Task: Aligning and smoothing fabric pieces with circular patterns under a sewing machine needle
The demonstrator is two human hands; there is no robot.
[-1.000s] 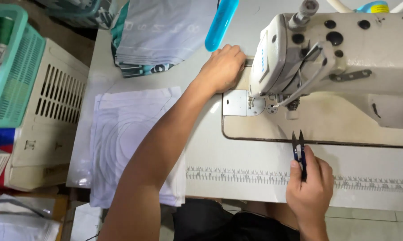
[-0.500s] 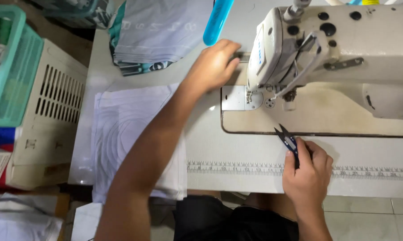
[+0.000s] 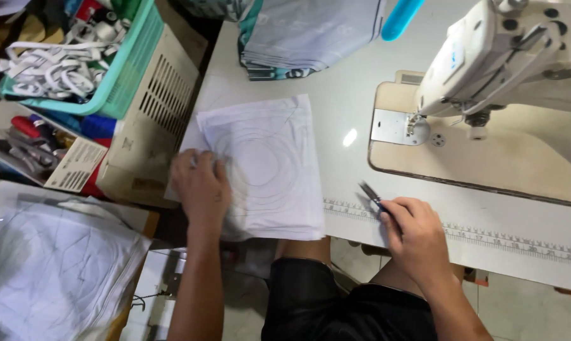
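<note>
**Left hand on the fabric stack, snips in the right**

So here's the bench from above. The left hand (image 3: 201, 183) is lying flat with the fingers spread on the left edge of a stack of white fabric pieces (image 3: 270, 167), sitting a little left of the frame's centre on the white sewing table (image 3: 348, 113). The top piece has faint curved lines drawn across it, kind of like nested arcs. The stack's lower edge hangs just past the near edge of the table.

The right hand (image 3: 415, 237) is low and right of centre, curled shut around a pair of thread snips (image 3: 371, 194). Only the dark pointed blades poke out, aimed up and left, right over the printed ruler strip (image 3: 513, 243) that runs along the table's front edge. Can't tell if the blades are open or closed; it's a bit blurry there.

Upper right is the white industrial sewing machine (image 3: 506, 57) on its beige bed, needle area well apart from both hands. At the top centre there's a folded pile of grey and teal fabric (image 3: 311, 31) with a blue handle-like thing (image 3: 400, 17) beside it. Upper left has a teal plastic basket (image 3: 118, 82) full of white straps, resting on a cream slotted crate (image 3: 156, 126). Lower left, another pile of marked white fabric (image 3: 52, 271).
</note>
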